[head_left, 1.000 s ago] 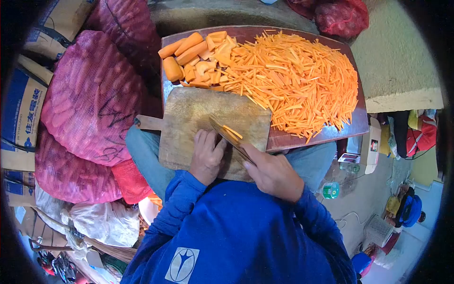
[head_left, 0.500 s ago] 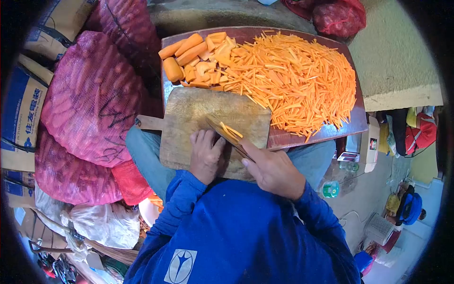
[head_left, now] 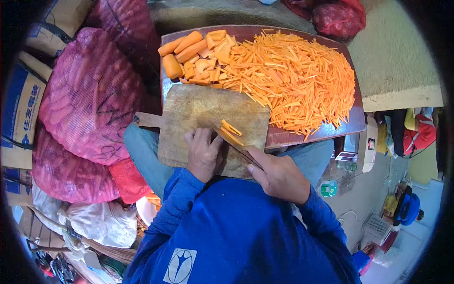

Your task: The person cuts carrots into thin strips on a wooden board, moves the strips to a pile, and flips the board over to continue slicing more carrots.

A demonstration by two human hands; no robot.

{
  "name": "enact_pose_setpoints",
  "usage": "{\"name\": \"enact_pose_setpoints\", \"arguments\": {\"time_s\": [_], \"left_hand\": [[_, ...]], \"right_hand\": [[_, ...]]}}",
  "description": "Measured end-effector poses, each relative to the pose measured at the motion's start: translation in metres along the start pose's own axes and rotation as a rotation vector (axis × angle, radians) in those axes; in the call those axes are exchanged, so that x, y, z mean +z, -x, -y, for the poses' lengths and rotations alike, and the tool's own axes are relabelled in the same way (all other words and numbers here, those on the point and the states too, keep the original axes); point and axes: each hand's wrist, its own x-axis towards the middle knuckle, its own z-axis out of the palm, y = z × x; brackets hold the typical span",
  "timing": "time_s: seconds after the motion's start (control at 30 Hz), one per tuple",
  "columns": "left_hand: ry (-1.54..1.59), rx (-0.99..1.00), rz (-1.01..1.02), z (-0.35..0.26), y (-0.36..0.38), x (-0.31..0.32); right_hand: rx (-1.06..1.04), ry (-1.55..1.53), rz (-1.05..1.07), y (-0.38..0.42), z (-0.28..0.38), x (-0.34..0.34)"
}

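Observation:
A worn wooden cutting board (head_left: 184,106) lies across my lap, its handle pointing left. My right hand (head_left: 283,177) is wrapped round the handle of a knife (head_left: 240,148), whose blade slants up and left over the board. Beside the blade lie a few thin carrot sticks (head_left: 231,128). Close to the knife's left side, my left hand (head_left: 204,154) presses on the board with fingers curled; whatever is under them is hidden. Behind the board, a large heap of carrot sticks (head_left: 302,85) covers much of a reddish-brown tray (head_left: 357,106), with cut carrot pieces (head_left: 203,66) and whole peeled carrots (head_left: 189,47) at its left.
Pink mesh sacks (head_left: 90,94) full of carrots are stacked at left, with a white plastic bag (head_left: 101,222) below. A red mesh bag (head_left: 338,19) sits at the top right near a concrete ledge (head_left: 402,61). A green-labelled container (head_left: 329,188) stands on the floor at right.
My right hand and the knife handle have shifted slightly right and down. The carrot sticks by the blade sit a little differently. My left hand stays curled on the board.

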Motion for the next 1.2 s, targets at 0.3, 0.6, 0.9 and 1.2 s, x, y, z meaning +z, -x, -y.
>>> {"name": "enact_pose_setpoints", "arguments": {"time_s": [0.3, 0.6, 0.9, 1.2], "left_hand": [[0.029, 0.015, -0.03, 0.006, 0.003, 0.005], [0.034, 0.039, -0.046, 0.01, 0.005, 0.005], [-0.044, 0.068, 0.012, 0.005, 0.003, 0.001], [0.008, 0.034, -0.036, 0.008, 0.006, 0.004]], "right_hand": [[0.0, 0.011, 0.041, -0.014, -0.004, 0.002], [0.001, 0.063, 0.013, -0.016, -0.004, 0.006], [0.02, 0.096, -0.035, 0.004, -0.009, 0.016], [0.015, 0.015, 0.026, -0.007, 0.002, 0.003]]}}
